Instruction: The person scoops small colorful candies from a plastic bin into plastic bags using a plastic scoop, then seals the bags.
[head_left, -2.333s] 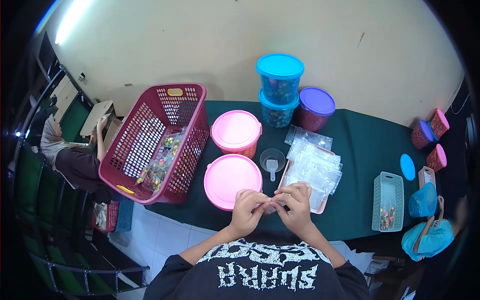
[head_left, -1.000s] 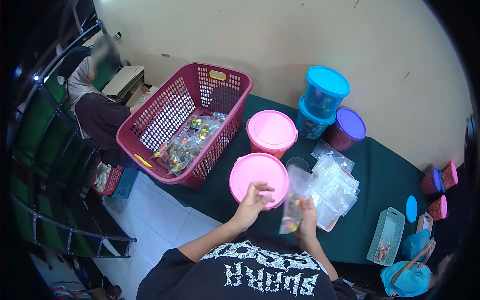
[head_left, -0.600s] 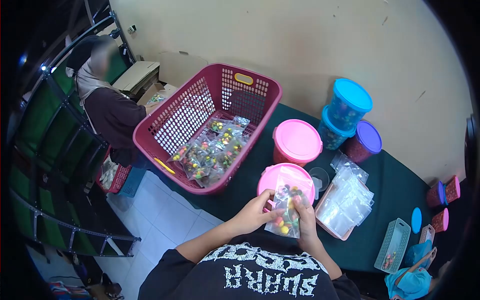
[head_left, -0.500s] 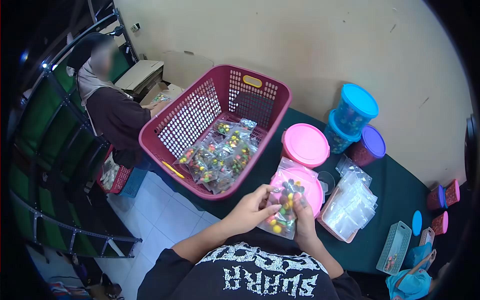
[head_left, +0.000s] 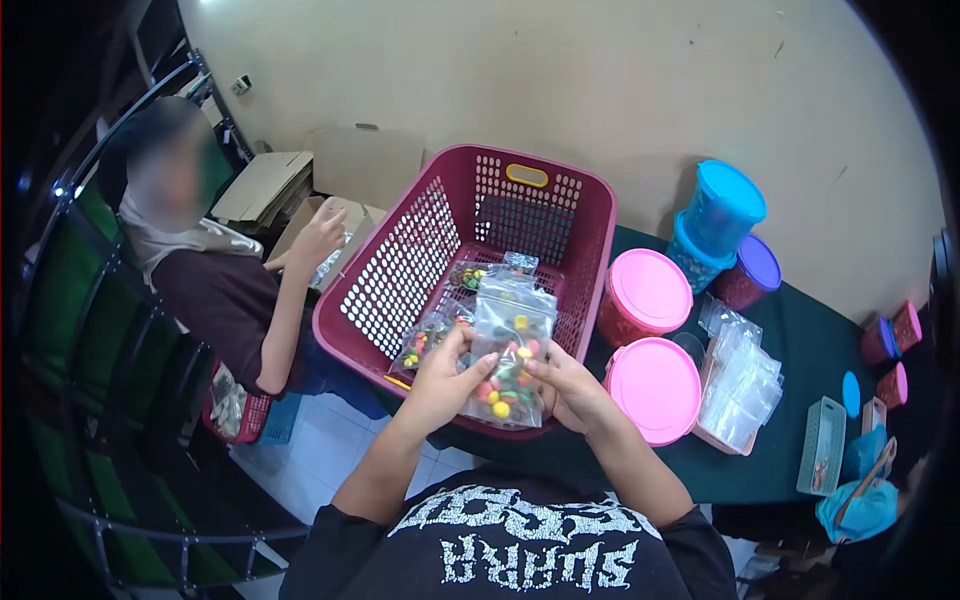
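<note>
A clear zip bag of colourful round candies (head_left: 512, 375) is held up in front of me, over the near end of the maroon laundry basket (head_left: 590, 205). My left hand (head_left: 438, 388) pinches its left edge, thumb across the front. On the opposite edge, my right hand (head_left: 575, 392) grips it between thumb and fingers. Behind and below it, similar filled bags (head_left: 425, 340) lie in the basket, partly hidden by the held bag and my left hand.
Two pink-lidded tubs (head_left: 655, 390), stacked blue tubs (head_left: 722, 210) and a purple-lidded tub (head_left: 757, 268) stand on the green-covered table (head_left: 650, 475). A tray holds empty clear bags (head_left: 738, 390). At left, a co-worker (head_left: 215, 300) raises a hand beside a cardboard box (head_left: 300, 225).
Both my hands have carried the candy bag left, from before the pink tub to over the basket. My view has shifted, and the co-worker has raised one hand.
</note>
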